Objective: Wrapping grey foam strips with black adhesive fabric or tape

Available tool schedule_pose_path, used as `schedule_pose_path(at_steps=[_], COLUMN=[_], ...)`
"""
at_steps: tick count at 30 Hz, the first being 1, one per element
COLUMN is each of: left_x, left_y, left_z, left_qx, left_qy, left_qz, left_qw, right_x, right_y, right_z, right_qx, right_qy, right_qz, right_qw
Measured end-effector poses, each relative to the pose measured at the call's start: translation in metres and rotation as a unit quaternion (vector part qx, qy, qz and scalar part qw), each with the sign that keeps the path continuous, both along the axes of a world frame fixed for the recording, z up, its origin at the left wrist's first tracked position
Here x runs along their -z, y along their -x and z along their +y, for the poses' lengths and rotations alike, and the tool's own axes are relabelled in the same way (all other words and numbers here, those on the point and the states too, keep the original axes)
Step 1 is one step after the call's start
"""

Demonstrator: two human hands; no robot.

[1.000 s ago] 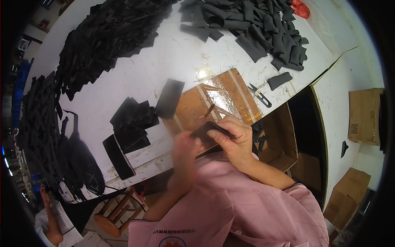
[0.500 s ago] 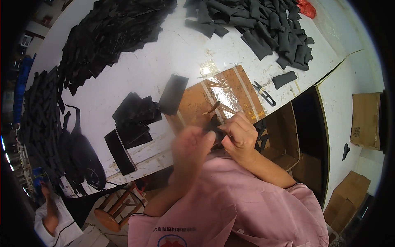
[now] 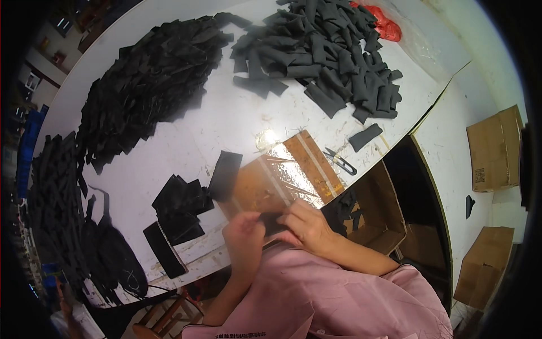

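Observation:
A small dark fabric piece (image 3: 272, 224) is held between my two hands, low over the near edge of a brown taped board (image 3: 248, 186). My left hand (image 3: 244, 236) pinches its left end. With bent fingers, my right hand (image 3: 307, 227) grips the right end. The fingers partly cover the fabric, and its full shape is hidden. Left of the board lie a flat dark fabric rectangle (image 3: 226, 175), overlapping the board, and a loose stack of black fabric pieces (image 3: 179, 206). Thread snips (image 3: 342, 163) rest beyond the board's right corner, near a single dark fabric tube (image 3: 366, 137).
At the back sit a black heap of flat pieces (image 3: 152, 85) and a pile of dark tubes (image 3: 333, 62). Black strips (image 3: 53, 209) line the left side. A black flat block (image 3: 164, 250) lies at the front edge. An open carton (image 3: 389, 209) stands below right.
My hands have come together on the fabric, nearer my body. A thin brown pointed item seen over the board before no longer shows. The view has tilted, so the table appears lower.

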State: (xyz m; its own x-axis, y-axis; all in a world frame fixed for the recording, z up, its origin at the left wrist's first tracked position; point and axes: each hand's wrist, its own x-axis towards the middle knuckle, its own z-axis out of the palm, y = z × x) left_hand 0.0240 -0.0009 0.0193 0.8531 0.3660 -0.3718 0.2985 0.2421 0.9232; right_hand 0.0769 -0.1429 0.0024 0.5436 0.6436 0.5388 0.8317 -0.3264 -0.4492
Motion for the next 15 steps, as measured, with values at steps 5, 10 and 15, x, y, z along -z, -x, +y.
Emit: schedule_pose_path(at_steps=[5, 10, 15], left_x=[0.002, 0.011, 0.019], left_y=[0.001, 0.006, 0.000], left_z=[-0.003, -0.009, -0.007], left_qx=[0.040, 0.029, -0.029], left_qy=[-0.109, -0.198, -0.130], left_qz=[-0.027, -0.068, -0.092], left_qw=[0.993, 0.977, 0.987], right_x=[-0.016, -0.006, -0.001], right_y=[0.001, 0.001, 0.003], right_z=[0.004, 0.011, 0.020], right_qx=[0.003, 0.033, 0.136], right_qy=[-0.105, -0.099, -0.098], right_qz=[0.359, 0.218, 0.274], right_qw=[0.927, 0.970, 0.947])
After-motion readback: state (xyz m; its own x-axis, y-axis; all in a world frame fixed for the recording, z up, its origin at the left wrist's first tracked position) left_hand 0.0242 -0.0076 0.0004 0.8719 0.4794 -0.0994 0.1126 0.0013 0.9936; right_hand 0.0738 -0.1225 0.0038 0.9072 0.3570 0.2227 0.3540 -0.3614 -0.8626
